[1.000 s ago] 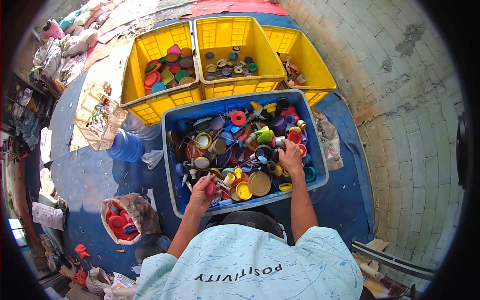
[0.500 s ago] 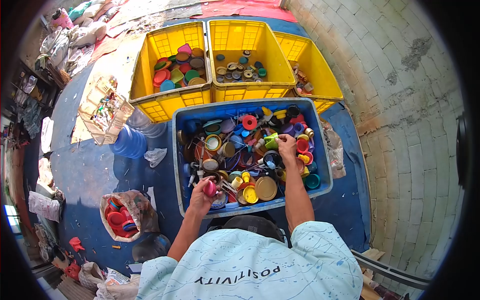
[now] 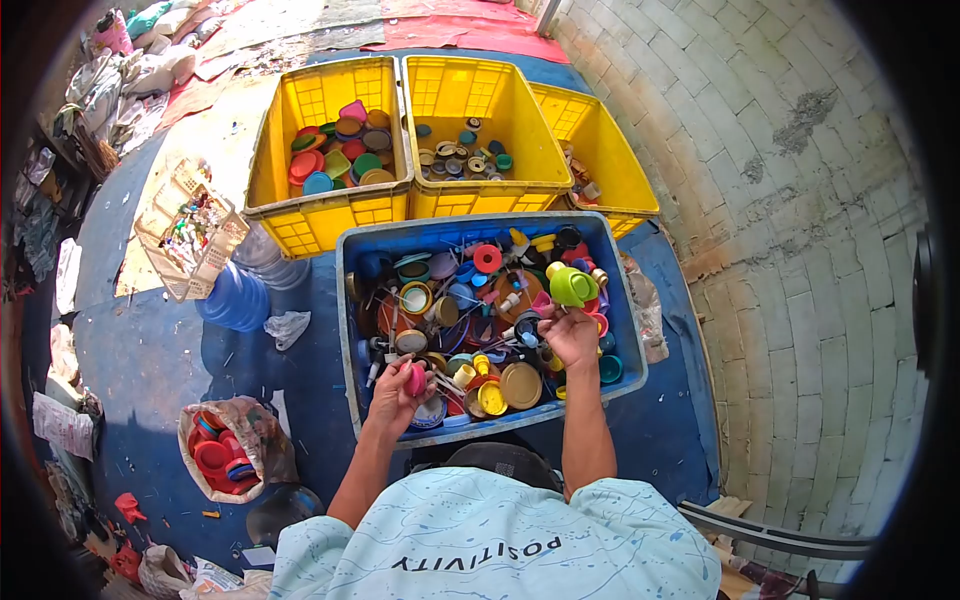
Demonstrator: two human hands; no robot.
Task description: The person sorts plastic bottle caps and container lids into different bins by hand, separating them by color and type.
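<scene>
The green piece [image 3: 573, 287] was up in the person's right hand [image 3: 572, 338], pinched at its near side between thumb and fingers, above the heap in the blue tub [image 3: 385, 240] and toward its far right corner. Its broad, lobed end pointed away, to the far edge, and the gripped side faced back to the wrist. It looked nearly as wide as it was long, so I couldn't settle its long axis. It was bright lime and smooth, with rounded bulges catching the light.

The left hand [image 3: 395, 400] was closed on a pink cap [image 3: 415, 380] over the tub's near left corner. That cap was small, round and tilted, so I saw it as an oval whose longer line ran roughly from near edge to far edge; its color was a strong, even pink.

Between the hands, toward the near edge, lay a gold lid [image 3: 520, 385], flat side up, with a yellow lid [image 3: 491, 397] just left of it. Yellow crates [image 3: 340, 225] stood beyond the far edge.
</scene>
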